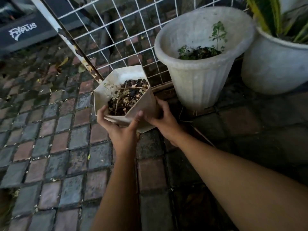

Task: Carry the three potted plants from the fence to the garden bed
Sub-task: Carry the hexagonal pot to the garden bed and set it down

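At the far left, beyond the fence, lies a dark mat with white lettering. Wet paving bricks cover the ground, with bits of dry leaf scattered on them. A white wire fence runs across the top, and its rusty, flaking post slants down to the back left edge of the six-sided pot.

This white pot is the leftmost of the three pots and stands just in front of the fence, between the two hands. It holds dark soil, dry brown leaves and a thin dried twig. It looks tipped, with its mouth turned toward the camera. Whether its base is off the bricks cannot be told.

The left hand grasps the near side of the pot. Its fingers curl over the near left rim and its thumb reaches up along the near wall. The right hand is wrapped round the right wall of the same pot, just beside the left hand. Both forearms reach in from the bottom edge.

Just right of the hands stands a round ribbed pot against the fence, with a small green seedling in dark soil. Touching it at the far right is a third white pot with long striped leaves.
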{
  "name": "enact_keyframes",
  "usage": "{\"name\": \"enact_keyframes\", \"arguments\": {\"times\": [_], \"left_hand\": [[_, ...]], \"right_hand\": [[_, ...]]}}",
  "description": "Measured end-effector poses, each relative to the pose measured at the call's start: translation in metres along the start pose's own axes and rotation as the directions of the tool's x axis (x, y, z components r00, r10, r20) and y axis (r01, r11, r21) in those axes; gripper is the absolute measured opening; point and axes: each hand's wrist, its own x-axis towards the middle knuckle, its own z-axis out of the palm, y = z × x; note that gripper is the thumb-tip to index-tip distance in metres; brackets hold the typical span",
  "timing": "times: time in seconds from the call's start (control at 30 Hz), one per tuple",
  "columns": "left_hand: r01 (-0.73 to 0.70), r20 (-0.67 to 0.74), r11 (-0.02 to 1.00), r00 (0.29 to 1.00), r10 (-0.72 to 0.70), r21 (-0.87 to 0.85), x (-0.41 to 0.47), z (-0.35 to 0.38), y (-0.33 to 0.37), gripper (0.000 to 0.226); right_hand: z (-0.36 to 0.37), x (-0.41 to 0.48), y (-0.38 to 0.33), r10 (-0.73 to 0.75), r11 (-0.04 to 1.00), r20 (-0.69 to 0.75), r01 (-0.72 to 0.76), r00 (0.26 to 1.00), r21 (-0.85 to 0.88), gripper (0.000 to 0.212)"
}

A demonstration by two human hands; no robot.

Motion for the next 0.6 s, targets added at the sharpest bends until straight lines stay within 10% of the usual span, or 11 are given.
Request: {"name": "enact_keyframes", "arguments": {"times": [0.6], "left_hand": [[-0.142, 0.099, 0.981, 0.987, 0.129, 0.135, 0.012, -0.037, -0.021, 0.087]], "right_hand": [[-0.019, 0.015, 0.017, -0.095, 0.988, 0.042, 0.100, 0.995, -0.119, 0.073]]}}
